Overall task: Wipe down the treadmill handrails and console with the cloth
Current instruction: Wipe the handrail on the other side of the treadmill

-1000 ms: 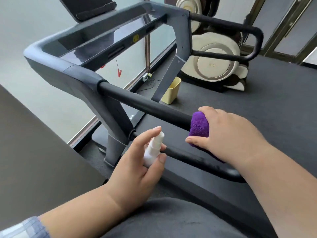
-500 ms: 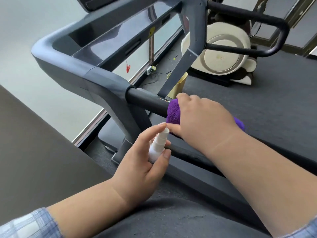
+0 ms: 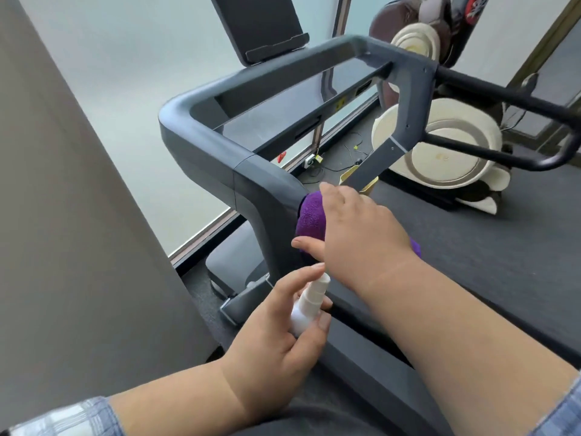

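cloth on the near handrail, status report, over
Right hand grips purple cloth, wrapped round near handrail at the grey frame. Left hand holds white spray bottle. Nothing in the way.

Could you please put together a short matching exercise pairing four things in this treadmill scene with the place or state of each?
Things:
1. purple cloth
2. white spray bottle
3. tablet stand
4. yellow bin

Places or states:
A. on the floor beyond the treadmill
B. held in the left hand
C. above the console
D. wrapped round the near handrail under the right hand

Pairs: 1-D, 2-B, 3-C, 4-A
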